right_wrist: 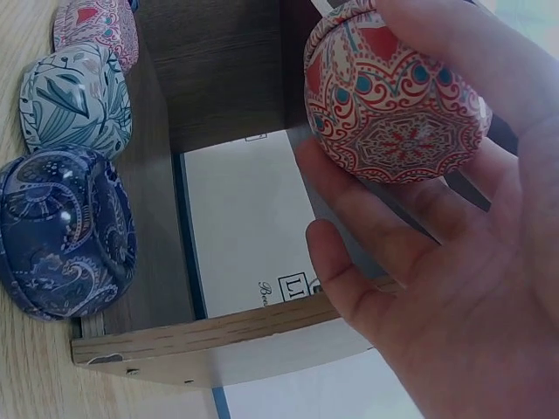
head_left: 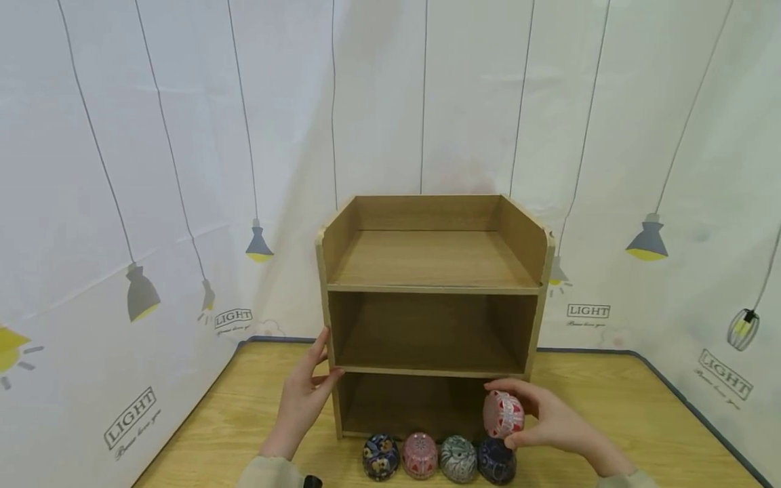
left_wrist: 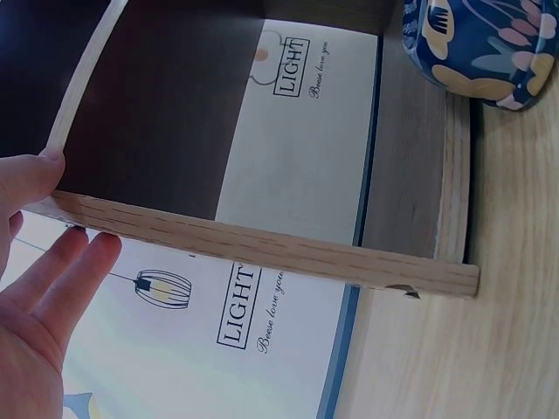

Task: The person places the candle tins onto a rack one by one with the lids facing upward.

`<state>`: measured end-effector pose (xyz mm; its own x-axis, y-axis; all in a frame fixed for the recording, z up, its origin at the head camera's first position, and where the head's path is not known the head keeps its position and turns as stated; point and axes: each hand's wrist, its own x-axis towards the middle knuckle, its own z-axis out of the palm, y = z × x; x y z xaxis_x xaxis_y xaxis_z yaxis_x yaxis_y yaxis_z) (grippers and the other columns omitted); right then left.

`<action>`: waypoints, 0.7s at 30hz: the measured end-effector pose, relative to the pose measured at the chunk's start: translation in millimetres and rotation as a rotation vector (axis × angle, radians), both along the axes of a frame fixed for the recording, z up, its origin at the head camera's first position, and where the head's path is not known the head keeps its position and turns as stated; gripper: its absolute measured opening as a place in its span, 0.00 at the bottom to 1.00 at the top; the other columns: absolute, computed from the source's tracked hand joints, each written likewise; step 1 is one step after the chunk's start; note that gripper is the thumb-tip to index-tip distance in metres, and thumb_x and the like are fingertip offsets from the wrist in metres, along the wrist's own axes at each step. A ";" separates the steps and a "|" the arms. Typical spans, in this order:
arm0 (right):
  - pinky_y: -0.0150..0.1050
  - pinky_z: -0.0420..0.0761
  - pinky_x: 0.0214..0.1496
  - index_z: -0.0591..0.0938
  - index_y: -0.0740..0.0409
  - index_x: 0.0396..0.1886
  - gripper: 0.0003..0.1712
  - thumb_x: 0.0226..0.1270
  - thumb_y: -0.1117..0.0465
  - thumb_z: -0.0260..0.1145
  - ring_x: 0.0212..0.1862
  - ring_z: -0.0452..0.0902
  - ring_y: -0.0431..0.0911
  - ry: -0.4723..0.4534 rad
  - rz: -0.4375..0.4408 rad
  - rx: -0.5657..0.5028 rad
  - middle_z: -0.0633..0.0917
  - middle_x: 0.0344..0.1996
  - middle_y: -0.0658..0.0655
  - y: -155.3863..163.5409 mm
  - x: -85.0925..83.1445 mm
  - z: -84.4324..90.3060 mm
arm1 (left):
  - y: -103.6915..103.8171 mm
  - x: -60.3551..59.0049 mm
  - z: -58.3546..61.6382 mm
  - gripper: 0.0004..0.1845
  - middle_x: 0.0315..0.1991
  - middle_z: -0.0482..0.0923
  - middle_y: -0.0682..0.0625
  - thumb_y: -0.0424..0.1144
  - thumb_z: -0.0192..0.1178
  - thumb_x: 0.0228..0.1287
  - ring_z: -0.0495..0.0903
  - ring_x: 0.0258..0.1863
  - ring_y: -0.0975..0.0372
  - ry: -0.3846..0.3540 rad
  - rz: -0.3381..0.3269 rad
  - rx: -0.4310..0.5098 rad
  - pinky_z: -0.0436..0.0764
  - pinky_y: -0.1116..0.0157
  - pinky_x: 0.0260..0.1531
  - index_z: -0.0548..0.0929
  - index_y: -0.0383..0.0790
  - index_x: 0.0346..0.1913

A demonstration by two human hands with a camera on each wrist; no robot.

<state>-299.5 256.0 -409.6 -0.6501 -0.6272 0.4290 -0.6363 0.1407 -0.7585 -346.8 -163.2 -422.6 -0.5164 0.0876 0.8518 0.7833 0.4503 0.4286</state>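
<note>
Curling round a red patterned tin (head_left: pixel 503 413) before the empty wooden shelf (head_left: pixel 430 290), the right hand (head_left: pixel 552 421) grips it; the left hand (head_left: pixel 303 400), fingers straight, presses the shelf's left wall; four tins (head_left: pixel 439 457) line the desk (head_left: pixel 610 420) nearby.

right hand (right_wrist: pixel 454 262) holding red patterned tin (right_wrist: pixel 393 96), three tins (right_wrist: pixel 70 227) below
</note>
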 end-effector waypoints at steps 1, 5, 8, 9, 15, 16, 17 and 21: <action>0.38 0.83 0.46 0.70 0.68 0.65 0.38 0.53 0.73 0.73 0.51 0.79 0.43 0.001 0.000 0.003 0.75 0.60 0.44 -0.6 -0.5 0.7 | -0.2 -0.2 0.0 0.43 0.64 0.72 0.43 0.22 0.70 0.51 0.80 0.49 0.48 0.001 0.000 0.000 0.86 0.65 0.30 0.66 0.42 0.72; 0.38 0.83 0.45 0.71 0.67 0.64 0.38 0.52 0.73 0.73 0.49 0.79 0.43 0.014 -0.004 0.005 0.77 0.58 0.46 -2.4 -3.6 0.8 | -0.7 -1.3 0.1 0.43 0.64 0.72 0.43 0.22 0.70 0.51 0.80 0.48 0.47 0.005 -0.006 -0.002 0.86 0.65 0.30 0.66 0.41 0.72; 0.39 0.84 0.45 0.71 0.66 0.64 0.38 0.52 0.73 0.74 0.48 0.80 0.43 0.012 -0.001 0.000 0.77 0.57 0.49 -2.8 -4.6 0.6 | -0.1 -1.5 0.4 0.43 0.64 0.72 0.44 0.22 0.70 0.51 0.80 0.48 0.47 0.010 -0.014 -0.003 0.86 0.66 0.30 0.66 0.41 0.72; 0.39 0.84 0.45 0.71 0.66 0.64 0.38 0.52 0.73 0.73 0.48 0.80 0.43 0.008 0.000 0.000 0.78 0.57 0.50 -2.8 -4.7 0.6 | 0.3 -1.2 0.6 0.43 0.64 0.72 0.44 0.22 0.70 0.51 0.80 0.48 0.47 0.008 -0.015 -0.003 0.86 0.66 0.30 0.66 0.41 0.72; 0.40 0.84 0.44 0.71 0.64 0.65 0.38 0.52 0.72 0.74 0.48 0.80 0.44 0.005 -0.005 0.004 0.77 0.56 0.61 -3.6 -4.8 2.1 | 0.9 0.3 1.0 0.43 0.64 0.71 0.43 0.22 0.69 0.51 0.80 0.49 0.47 -0.004 -0.009 -0.005 0.85 0.68 0.30 0.66 0.42 0.72; 0.39 0.84 0.44 0.71 0.64 0.64 0.38 0.52 0.72 0.74 0.48 0.80 0.44 0.009 -0.007 0.005 0.77 0.56 0.63 -4.0 -4.8 2.5 | 0.9 0.5 1.1 0.43 0.64 0.71 0.42 0.22 0.69 0.51 0.80 0.49 0.47 -0.005 -0.008 -0.005 0.85 0.68 0.30 0.66 0.42 0.72; 0.39 0.84 0.45 0.72 0.64 0.64 0.38 0.52 0.72 0.74 0.48 0.80 0.44 0.012 -0.009 0.005 0.77 0.55 0.64 -4.5 -4.8 2.9 | 0.8 0.6 1.2 0.44 0.64 0.71 0.42 0.21 0.69 0.51 0.80 0.49 0.47 -0.005 -0.007 -0.006 0.85 0.68 0.30 0.66 0.42 0.72; 0.38 0.83 0.45 0.72 0.64 0.64 0.38 0.51 0.71 0.74 0.48 0.80 0.43 0.024 -0.020 0.005 0.79 0.54 0.61 -6.5 -4.4 5.3 | 0.6 1.1 1.8 0.44 0.65 0.71 0.41 0.21 0.69 0.52 0.80 0.49 0.47 -0.009 -0.007 -0.007 0.85 0.68 0.30 0.65 0.42 0.73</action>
